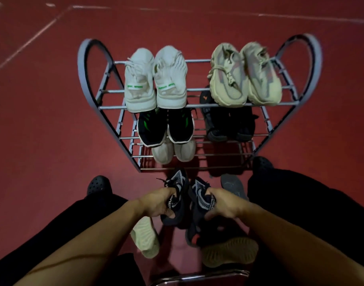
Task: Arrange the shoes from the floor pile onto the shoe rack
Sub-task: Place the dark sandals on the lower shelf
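Left hand (156,203) and right hand (222,204) each grip one dark knit sneaker (177,195) by its heel collar, held low before the shoe rack (106,108); likely light, soft uppers; collar grip looks surest.

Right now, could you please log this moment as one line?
left hand: grips dark knit shoe | right hand: grips its mate | shoe rack: bottom-right free

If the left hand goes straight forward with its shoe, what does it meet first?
Probably the front bar of the shoe rack's lowest shelf, just below the pale pair. The left hand holds a dark knit sneaker toe-first toward it; depth is unclear.
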The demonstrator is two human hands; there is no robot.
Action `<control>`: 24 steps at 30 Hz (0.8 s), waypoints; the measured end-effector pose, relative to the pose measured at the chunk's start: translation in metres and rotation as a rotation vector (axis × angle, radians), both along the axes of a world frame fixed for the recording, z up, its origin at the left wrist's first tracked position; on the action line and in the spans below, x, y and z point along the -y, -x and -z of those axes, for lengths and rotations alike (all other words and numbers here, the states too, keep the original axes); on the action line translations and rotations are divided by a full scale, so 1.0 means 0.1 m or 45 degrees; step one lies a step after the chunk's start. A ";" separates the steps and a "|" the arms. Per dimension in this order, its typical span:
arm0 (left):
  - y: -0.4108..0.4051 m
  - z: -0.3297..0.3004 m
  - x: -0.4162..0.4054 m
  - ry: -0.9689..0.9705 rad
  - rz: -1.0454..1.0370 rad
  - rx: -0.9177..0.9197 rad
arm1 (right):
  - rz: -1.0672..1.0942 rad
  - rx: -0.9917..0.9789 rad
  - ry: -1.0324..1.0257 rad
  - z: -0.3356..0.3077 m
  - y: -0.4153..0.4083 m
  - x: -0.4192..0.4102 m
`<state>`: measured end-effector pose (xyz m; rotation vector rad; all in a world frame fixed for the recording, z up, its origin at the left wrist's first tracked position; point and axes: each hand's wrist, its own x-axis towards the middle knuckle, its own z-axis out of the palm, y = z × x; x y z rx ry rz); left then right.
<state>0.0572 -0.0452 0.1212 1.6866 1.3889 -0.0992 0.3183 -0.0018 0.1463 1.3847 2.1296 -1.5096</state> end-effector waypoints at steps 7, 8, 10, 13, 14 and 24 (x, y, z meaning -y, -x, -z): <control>-0.37 -0.43 0.03 -0.103 0.084 -0.050 | 0.019 0.110 -0.266 -0.40 -0.35 0.05; -0.43 -0.49 0.02 -0.138 0.095 -0.066 | 0.043 0.116 -0.303 -0.45 -0.40 0.05; -0.55 -0.58 -0.02 -0.207 0.096 -0.081 | 0.100 0.100 -0.348 -0.50 -0.49 0.05; -0.71 -0.57 -0.10 -0.281 0.060 -0.077 | 0.141 0.118 -0.436 -0.47 -0.60 0.00; -0.75 -0.54 -0.13 -0.299 0.041 -0.087 | 0.138 0.125 -0.473 -0.42 -0.63 -0.02; -1.04 0.00 -0.68 -0.498 -0.141 -0.060 | 0.169 0.127 -0.733 0.12 -0.77 -0.52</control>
